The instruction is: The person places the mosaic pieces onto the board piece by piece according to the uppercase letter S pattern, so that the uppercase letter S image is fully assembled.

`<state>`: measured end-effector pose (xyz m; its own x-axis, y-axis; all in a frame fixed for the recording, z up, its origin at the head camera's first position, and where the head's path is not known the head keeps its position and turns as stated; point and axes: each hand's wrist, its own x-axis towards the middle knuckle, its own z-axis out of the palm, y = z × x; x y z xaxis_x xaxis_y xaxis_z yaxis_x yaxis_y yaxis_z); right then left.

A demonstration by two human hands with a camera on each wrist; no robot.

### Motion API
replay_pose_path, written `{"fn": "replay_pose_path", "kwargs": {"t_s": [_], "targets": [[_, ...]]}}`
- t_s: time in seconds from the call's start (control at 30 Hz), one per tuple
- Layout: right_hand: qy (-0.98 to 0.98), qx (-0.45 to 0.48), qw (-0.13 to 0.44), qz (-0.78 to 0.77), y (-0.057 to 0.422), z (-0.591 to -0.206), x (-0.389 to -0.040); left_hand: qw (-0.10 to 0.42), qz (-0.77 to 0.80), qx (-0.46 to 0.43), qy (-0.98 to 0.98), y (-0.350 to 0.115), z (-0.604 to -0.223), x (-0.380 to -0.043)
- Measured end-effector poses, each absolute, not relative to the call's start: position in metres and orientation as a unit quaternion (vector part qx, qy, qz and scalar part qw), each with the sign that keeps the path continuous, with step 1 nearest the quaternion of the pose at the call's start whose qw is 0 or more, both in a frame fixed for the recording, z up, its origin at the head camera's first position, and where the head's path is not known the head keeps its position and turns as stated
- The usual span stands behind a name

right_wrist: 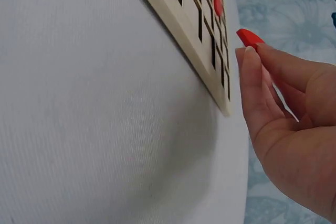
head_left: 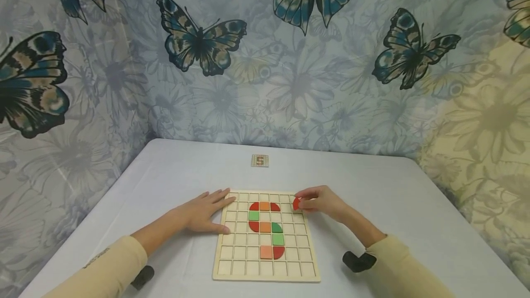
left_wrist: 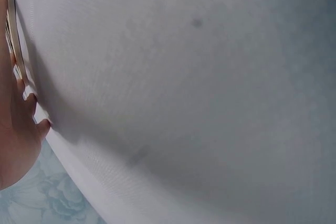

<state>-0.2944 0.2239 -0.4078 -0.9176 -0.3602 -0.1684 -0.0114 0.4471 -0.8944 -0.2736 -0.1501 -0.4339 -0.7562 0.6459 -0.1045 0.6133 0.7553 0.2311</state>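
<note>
A pale wooden grid board (head_left: 294, 268) lies on the table, with red rounded tiles and orange and green tiles set in an S-like shape. My left hand (head_left: 207, 212) rests at the board's left side, fingers spread, thumb and fingertips touching its edge. Over the board's upper right corner, my right hand (head_left: 323, 202) pinches a red rounded tile (head_left: 296, 203) between thumb and fingers. In the right wrist view that red tile (right_wrist: 250, 38) sticks out from the fingertips, apart from the board. Only part of the left hand (left_wrist: 18, 135) shows in the left wrist view.
A small card (head_left: 260, 160) with an S pattern on a grid lies behind the board. White cloth covers the table (head_left: 178, 164). Behind it hangs a butterfly-patterned curtain (head_left: 265, 105). Dark bands (head_left: 358, 261) sit near both wrists.
</note>
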Motion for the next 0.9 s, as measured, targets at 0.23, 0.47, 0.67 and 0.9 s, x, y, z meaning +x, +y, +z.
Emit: {"fn": "replay_pose_path", "kwargs": {"t_s": [0.23,0.47,0.67,0.9], "targets": [[0.823,-0.122,0.199,-0.518,0.210,-0.408,-0.288,0.089,0.095,0.340,0.931,-0.151,-0.434,-0.273],[0.811,-0.139,0.233,-0.518,0.196,-0.408,-0.280,0.094,0.085,0.334,0.934,-0.150,-0.433,-0.273],[0.804,-0.162,0.258,-0.511,0.185,-0.407,-0.275,0.096,0.095,0.337,0.932,-0.151,-0.432,-0.271],[0.791,-0.200,0.287,-0.502,0.175,-0.408,-0.270,0.092,0.096,0.342,0.930,-0.151,-0.431,-0.272]]}}
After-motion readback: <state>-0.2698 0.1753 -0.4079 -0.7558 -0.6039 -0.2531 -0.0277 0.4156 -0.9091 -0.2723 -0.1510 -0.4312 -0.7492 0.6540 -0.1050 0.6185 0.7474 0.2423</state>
